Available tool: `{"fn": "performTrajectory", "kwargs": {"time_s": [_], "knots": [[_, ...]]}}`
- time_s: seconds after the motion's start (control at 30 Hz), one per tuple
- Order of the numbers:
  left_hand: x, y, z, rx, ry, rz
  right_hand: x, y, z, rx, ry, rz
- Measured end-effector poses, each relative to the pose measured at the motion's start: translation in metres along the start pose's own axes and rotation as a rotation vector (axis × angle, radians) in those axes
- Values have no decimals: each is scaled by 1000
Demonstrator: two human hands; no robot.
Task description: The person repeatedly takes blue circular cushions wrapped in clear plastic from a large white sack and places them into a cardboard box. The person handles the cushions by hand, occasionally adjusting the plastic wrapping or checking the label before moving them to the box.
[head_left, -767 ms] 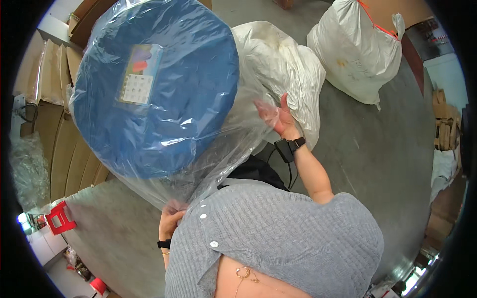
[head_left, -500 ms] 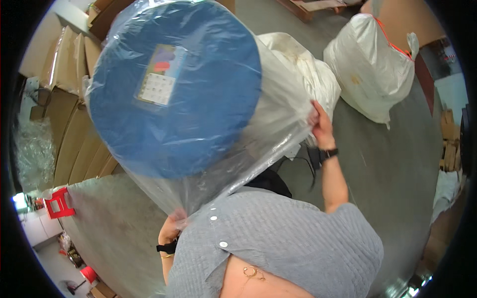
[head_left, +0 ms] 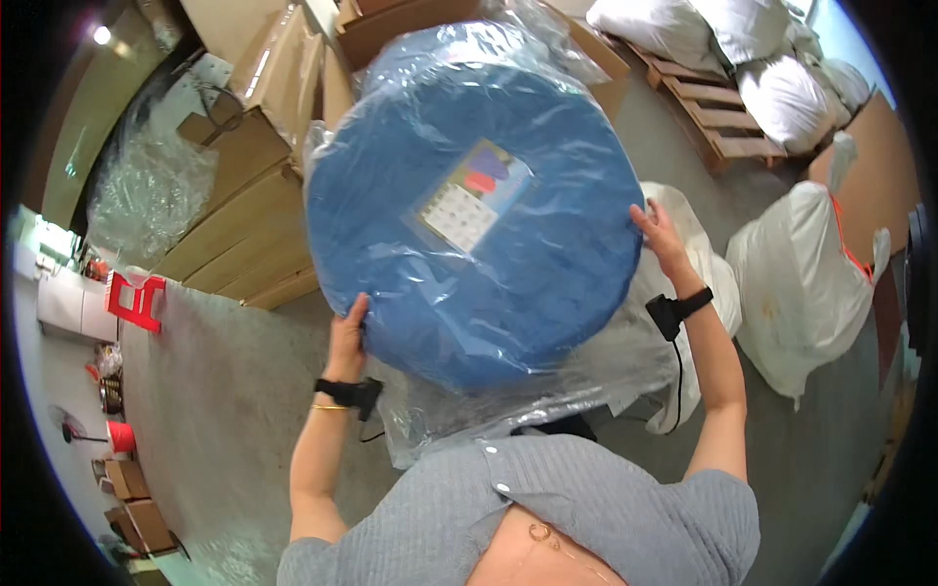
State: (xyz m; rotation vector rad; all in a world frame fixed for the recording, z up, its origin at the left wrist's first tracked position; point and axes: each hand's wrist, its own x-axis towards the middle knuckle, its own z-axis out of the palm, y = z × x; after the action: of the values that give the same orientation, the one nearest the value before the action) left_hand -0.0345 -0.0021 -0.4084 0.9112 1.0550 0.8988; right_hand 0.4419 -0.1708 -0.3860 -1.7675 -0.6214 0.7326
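Note:
A large round blue cushion (head_left: 469, 205) wrapped in clear plastic is held up in front of me, its flat face toward the camera, with a paper label (head_left: 476, 193) under the plastic. My left hand (head_left: 347, 337) grips its lower left rim. My right hand (head_left: 660, 234) presses flat against its right rim. Loose clear plastic (head_left: 508, 410) hangs below the cushion. Both wrists carry black bands.
Stacked cardboard boxes (head_left: 244, 195) stand to the left. White filled sacks (head_left: 801, 283) sit on the grey floor at right, more on a wooden pallet (head_left: 728, 117) behind. A red stool (head_left: 137, 301) and crumpled plastic film (head_left: 147, 190) lie far left.
The cushion has been lifted higher and shifted right. My left hand moved up from the bottom of the plastic to the cushion's lower left rim; my right hand stays on the right rim.

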Motion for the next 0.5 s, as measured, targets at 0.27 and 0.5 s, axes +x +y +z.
{"fn": "performTrajectory", "kwargs": {"time_s": [0.27, 0.5], "knots": [[10, -13, 27, -174, 280, 252, 8, 14, 42, 536, -35, -96], [-18, 23, 26, -262, 154, 487, -42, -7, 22, 696, 160, -294]]}}
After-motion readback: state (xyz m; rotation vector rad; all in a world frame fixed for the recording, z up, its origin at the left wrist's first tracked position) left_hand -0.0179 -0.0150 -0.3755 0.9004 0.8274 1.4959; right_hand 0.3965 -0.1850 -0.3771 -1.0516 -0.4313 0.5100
